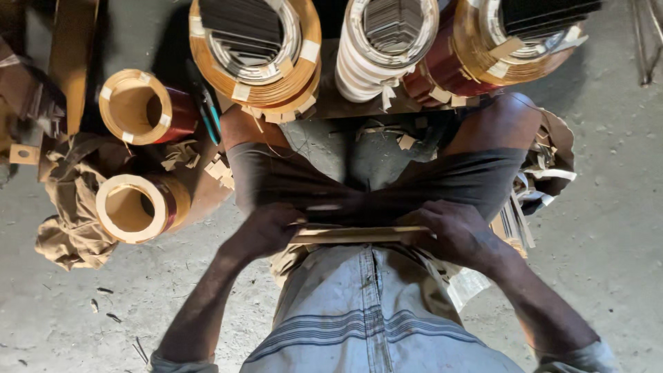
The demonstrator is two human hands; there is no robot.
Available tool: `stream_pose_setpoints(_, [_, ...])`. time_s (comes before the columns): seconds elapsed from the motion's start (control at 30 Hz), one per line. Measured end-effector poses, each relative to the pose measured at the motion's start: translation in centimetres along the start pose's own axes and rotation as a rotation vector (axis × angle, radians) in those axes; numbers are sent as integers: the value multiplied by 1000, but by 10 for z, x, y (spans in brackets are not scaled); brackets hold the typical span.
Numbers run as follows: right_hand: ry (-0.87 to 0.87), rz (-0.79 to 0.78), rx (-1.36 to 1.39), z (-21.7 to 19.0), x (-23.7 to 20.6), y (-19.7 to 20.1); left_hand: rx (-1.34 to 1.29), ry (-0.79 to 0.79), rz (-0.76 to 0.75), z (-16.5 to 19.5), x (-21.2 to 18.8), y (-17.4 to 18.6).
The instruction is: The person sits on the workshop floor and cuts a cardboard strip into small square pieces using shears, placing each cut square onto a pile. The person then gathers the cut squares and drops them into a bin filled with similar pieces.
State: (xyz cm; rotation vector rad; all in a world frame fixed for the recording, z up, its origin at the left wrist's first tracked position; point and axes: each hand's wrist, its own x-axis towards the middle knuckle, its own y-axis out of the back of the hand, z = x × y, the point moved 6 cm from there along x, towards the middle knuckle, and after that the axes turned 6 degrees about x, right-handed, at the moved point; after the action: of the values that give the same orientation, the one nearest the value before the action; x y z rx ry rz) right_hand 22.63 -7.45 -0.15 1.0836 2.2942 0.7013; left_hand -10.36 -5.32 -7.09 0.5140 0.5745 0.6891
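Observation:
I hold a flat tan strip [356, 234] level across my lap, close to my belly. My left hand [266, 231] grips its left end and my right hand [452, 231] grips its right end. Both hands rest on my dark shorts, between my bent knees [501, 117]. Straight ahead, beyond my knees, stand large wound coils wrapped in tan paper: one orange-brown coil [259, 59], one white-banded coil [383, 45] and one reddish coil [497, 48].
Two smaller hollow coils [138, 107] [135, 207] lie on their sides at the left, beside a crumpled brown cloth [72, 221]. Paper scraps [221, 169] litter the spot by my left knee. More strips [514, 221] lie by my right thigh. Grey concrete floor [608, 207] surrounds me.

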Motion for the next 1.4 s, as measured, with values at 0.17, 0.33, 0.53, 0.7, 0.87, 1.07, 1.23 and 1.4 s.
stream_pose_setpoints(0.17, [15,-162,-177,2,1,-26,103,-93,16,-7,-6,-3])
stream_pose_setpoints(0.33, [-128,-56,-53,28,-17,-14,-50,-31,97,-27,-9,-2])
stream_pose_setpoints(0.53, [-41,-64,-29,21,-18,-11,-359,-116,171,-42,-6,17])
stream_pose_setpoints(0.7, [-186,55,132,17,-24,9,-318,-3,58,-43,-6,5])
stream_pose_setpoints(0.87, [-16,-10,-7,3,-14,-5,-229,229,64,-54,-15,2])
stream_pose_setpoints(1.07, [80,82,-47,-5,-15,13,77,-172,352,-1,-21,51])
stream_pose_setpoints(1.23, [35,208,-26,1,-31,33,-450,-94,265,16,-23,56])
stream_pose_setpoints(1.4, [30,582,304,33,-68,75,-648,-14,413,-23,20,33])
